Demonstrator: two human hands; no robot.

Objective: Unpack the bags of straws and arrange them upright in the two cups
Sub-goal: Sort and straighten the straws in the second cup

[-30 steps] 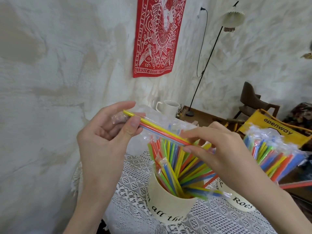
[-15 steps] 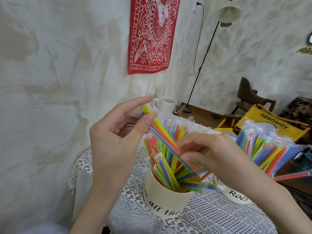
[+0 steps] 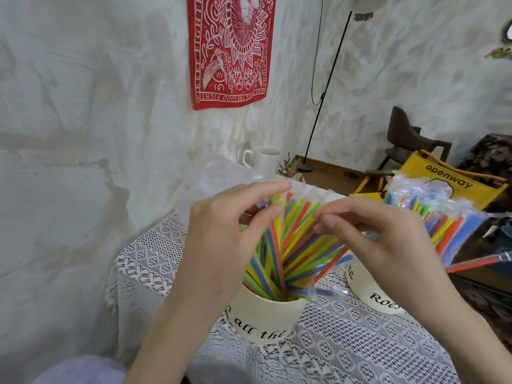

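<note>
A cream cup [image 3: 266, 317] lettered "all the" stands on the lace tablecloth, full of colourful plastic-wrapped straws [image 3: 293, 245] that fan upward. My left hand [image 3: 227, 239] pinches the tops of a few straws between thumb and forefinger above this cup. Just to the right, my right hand [image 3: 385, 245] has curled fingers, and its thumb and forefinger pinch the neighbouring straw tops. Partly hidden behind my right wrist is a second cream cup [image 3: 371, 295] lettered "Roes". It holds another bunch of wrapped straws [image 3: 443, 225] leaning right.
A white mug [image 3: 266, 159] and a crumpled clear bag [image 3: 219, 176] sit at the table's far edge by the wall. One red wrapped straw [image 3: 476, 264] sticks out to the right. Beyond the table are a yellow "openway" bag [image 3: 448, 184], a brown chair [image 3: 407, 139] and a floor lamp pole [image 3: 324, 92].
The small bundle both hands held level above the cup has tipped upright and gone down into the left cup. My hands have drawn closer together over the straw tops.
</note>
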